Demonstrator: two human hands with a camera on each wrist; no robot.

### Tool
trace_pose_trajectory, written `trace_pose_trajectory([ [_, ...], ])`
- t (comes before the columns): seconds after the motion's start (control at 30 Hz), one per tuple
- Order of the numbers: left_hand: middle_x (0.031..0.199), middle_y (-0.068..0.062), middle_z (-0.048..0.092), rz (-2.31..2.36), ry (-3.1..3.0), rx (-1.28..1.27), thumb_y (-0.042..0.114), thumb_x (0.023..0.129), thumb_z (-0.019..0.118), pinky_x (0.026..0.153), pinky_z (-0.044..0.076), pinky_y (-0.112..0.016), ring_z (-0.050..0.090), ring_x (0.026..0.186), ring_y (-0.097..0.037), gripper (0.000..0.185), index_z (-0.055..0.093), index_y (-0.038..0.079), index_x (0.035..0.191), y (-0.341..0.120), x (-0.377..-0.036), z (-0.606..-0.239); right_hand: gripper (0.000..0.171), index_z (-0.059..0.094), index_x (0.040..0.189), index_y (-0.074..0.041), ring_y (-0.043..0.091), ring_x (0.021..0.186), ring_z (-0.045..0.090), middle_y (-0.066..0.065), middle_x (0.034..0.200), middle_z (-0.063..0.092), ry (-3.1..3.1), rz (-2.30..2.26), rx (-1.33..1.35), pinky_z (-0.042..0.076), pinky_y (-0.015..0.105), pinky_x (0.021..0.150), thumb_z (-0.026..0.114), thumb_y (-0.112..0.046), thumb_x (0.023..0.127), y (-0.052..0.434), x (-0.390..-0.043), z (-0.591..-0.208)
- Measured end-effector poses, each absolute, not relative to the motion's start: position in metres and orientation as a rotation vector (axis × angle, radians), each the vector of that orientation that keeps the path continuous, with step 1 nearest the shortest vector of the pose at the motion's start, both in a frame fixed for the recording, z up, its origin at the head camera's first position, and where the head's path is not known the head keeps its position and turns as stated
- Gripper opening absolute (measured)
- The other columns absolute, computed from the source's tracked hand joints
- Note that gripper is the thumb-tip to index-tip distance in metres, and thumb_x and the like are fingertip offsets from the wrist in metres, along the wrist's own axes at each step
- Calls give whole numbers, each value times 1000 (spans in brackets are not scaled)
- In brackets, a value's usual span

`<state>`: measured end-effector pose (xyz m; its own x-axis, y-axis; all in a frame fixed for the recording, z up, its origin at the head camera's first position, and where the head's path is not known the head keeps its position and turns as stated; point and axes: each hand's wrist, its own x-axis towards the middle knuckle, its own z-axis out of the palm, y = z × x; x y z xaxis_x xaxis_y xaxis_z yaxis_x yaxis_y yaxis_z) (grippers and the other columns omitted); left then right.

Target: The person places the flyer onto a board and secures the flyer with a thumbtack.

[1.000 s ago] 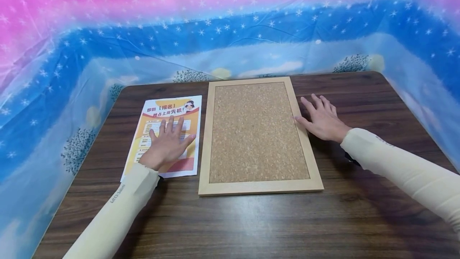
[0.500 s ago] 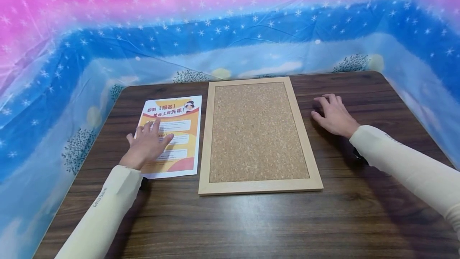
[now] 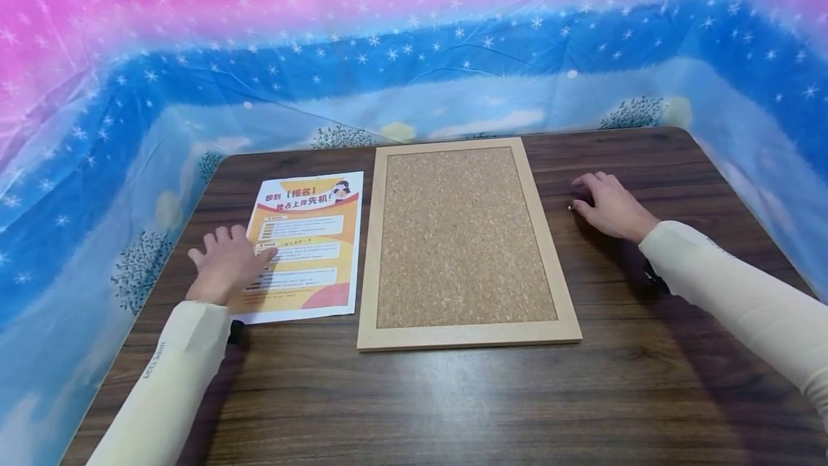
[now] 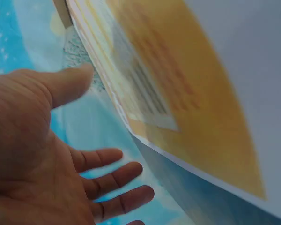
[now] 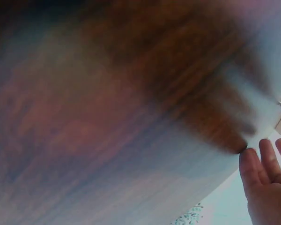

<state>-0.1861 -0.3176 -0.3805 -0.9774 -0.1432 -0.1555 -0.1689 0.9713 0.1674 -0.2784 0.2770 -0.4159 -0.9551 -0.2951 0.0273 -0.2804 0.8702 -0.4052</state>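
Resting at the left edge of the flyer [image 3: 304,247], the left hand [image 3: 226,265] is seen with fingers straight and spread, thumb tip on the paper, nothing gripped; the left wrist view shows the open palm [image 4: 51,159] beside the sheet's edge [image 4: 178,93]. The right hand [image 3: 611,206] is laid on the bare table [image 3: 453,394], well to the right of the cork board [image 3: 461,236], fingers loosely curled. A small shiny object, likely a pin [image 3: 570,208], is seen just beside its fingertips; whether it is touched cannot be told. The right wrist view is too blurred to help.

Change since a second ago: the left hand was flat on the middle of the flyer and has been slid off toward its left edge. The right hand was against the board's right frame and has been pulled away to the right. Flyer and board are unmoved, side by side, just apart.

Judgement: positioning of the items looks finished; attention appears shifted to lifting the flyer's edge and to the pin.
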Motion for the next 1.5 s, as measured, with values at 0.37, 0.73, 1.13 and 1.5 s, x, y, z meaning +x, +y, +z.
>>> trace_pose_trajectory([
  [0.37,105,-43,41,193,2821,-342,48,93,51,86,15,-68,32,104,-60,77,36,-24,115,-330,-184,-379,11,64,101,2,29,84,56,15,94,59,3022,-663,-625,43,47,74,60,-1,90,273,-278,-412],
  [0.73,92,-33,50,271,2780,-313,45,94,51,85,15,-69,40,99,-56,72,38,-23,113,-335,-187,-378,5,67,91,0,27,80,55,11,87,58,3024,-622,-668,43,47,73,63,1,87,271,-280,-414],
  [1.13,96,-33,44,332,2858,-393,44,91,56,86,24,-64,42,93,-48,76,34,-23,119,-337,-186,-383,3,63,89,-2,27,77,53,12,87,59,3026,-603,-601,42,47,71,63,-5,89,268,-281,-414],
  [1.5,93,-31,47,634,2884,-521,15,100,21,60,42,-42,53,75,-38,45,20,-15,133,-335,-185,-380,3,59,89,-4,22,68,52,8,80,59,3034,-660,-547,42,41,63,60,-7,88,263,-280,-412],
])
